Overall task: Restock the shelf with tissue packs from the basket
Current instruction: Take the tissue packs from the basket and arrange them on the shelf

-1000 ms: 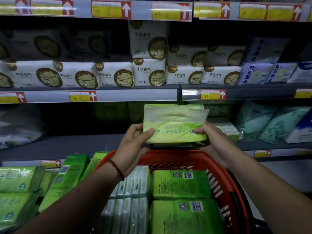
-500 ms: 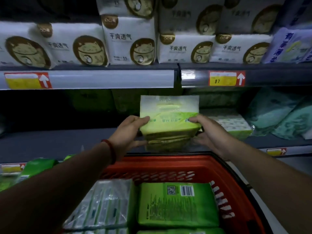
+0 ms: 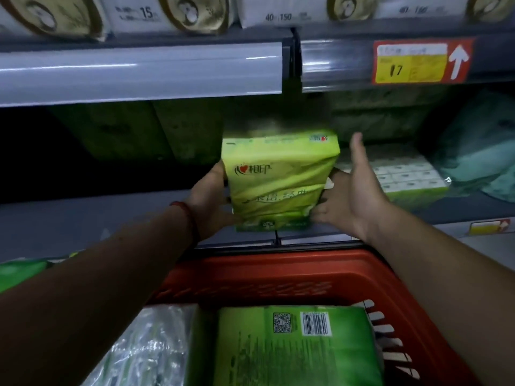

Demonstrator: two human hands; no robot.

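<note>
A yellow-green tissue pack (image 3: 278, 179) is held on end over the front edge of the lower shelf (image 3: 83, 218), just beyond the far rim of the red basket (image 3: 278, 266). Its left side is gripped by the left hand (image 3: 207, 201), while its lower right corner is caught by the bent fingers of the right hand (image 3: 354, 201), thumb raised clear. Green packs (image 3: 292, 349) are seen lying in the basket.
</note>
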